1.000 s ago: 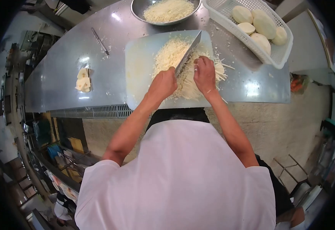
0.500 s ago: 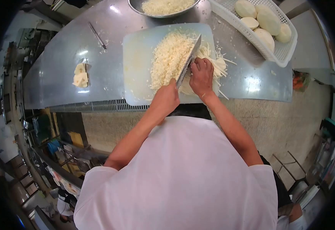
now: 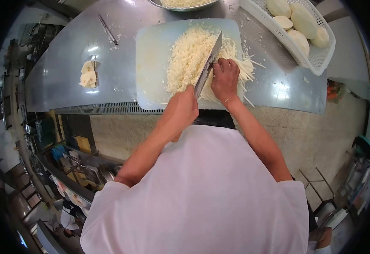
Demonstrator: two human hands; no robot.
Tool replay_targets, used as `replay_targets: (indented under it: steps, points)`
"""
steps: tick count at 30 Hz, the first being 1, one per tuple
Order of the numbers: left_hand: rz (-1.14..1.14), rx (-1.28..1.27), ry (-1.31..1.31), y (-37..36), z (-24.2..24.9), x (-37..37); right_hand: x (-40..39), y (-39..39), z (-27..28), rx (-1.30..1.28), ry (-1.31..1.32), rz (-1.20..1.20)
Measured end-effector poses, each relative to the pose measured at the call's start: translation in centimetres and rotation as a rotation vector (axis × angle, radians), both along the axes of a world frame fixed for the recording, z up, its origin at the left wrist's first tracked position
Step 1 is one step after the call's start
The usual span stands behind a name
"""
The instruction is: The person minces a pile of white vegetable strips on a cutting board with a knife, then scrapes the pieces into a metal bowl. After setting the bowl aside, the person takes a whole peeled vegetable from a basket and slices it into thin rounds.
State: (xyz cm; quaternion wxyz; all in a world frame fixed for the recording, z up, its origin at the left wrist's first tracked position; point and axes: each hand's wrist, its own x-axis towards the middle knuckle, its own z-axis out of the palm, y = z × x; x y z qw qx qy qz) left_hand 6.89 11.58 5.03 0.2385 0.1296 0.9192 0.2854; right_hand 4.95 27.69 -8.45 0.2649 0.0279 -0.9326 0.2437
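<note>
My left hand (image 3: pixel 180 106) is wrapped round the handle of a kitchen knife (image 3: pixel 211 60) with a broad blade, which points away from me over a pale cutting board (image 3: pixel 150 63). Left of the blade lies a heap of finely chopped, cream-white vegetable (image 3: pixel 188 57). On the other side, my right hand (image 3: pixel 225 80) has its fingers curled close to the blade, pressing on long thin vegetable strips (image 3: pixel 245 70). The strips spill over the board's right edge, and the hand partly hides them.
A metal bowl (image 3: pixel 185 8) of chopped vegetable stands behind the board. At the back right, a white perforated basket (image 3: pixel 317 62) holds several peeled pale vegetables (image 3: pixel 303 22). Cut pieces (image 3: pixel 88 75) and a thin dark rod-like tool (image 3: pixel 107 29) lie on the metal table (image 3: pixel 58 80) to the left.
The view has shifted slightly, so the board and bowl sit higher in the picture. Both hands keep their hold, the knife still between the heap and the strips.
</note>
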Motion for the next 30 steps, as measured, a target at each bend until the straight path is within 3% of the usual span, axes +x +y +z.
replay_targets:
  steps: [5, 8, 14, 18, 21, 23, 26, 30]
  points:
    - [0.059, 0.096, 0.046, 1.2, -5.4, -0.5, 0.5, 0.1, 0.3, -0.021, -0.033, 0.019]
    - [0.032, 0.032, 0.031, 0.6, -1.5, -0.3, 0.1, 0.2, 0.0, 0.002, -0.055, 0.011]
    - [0.098, 0.115, 0.107, 1.2, -6.7, -0.5, 0.7, 0.1, 0.1, -0.01, -0.056, 0.002]
    - [0.045, 0.061, 0.084, 0.4, -1.4, -0.7, 0.3, 1.1, 1.5, -0.084, -0.079, 0.04]
    - [0.078, 0.068, 0.123, 0.3, -5.5, -0.3, -0.2, 2.4, 2.3, -0.164, -0.057, 0.042]
    - [0.037, 0.089, 0.155, 0.7, -5.7, -1.5, -0.9, 3.0, 2.9, -0.197, 0.009, 0.004]
    - [0.007, 0.009, 0.158, 0.5, -1.8, -2.3, -2.3, 4.0, 2.3, -0.17, 0.041, -0.086]
    - [0.043, -0.016, 0.156, -0.7, -4.5, -1.6, -1.5, 4.5, 0.3, -0.277, -0.123, 0.073]
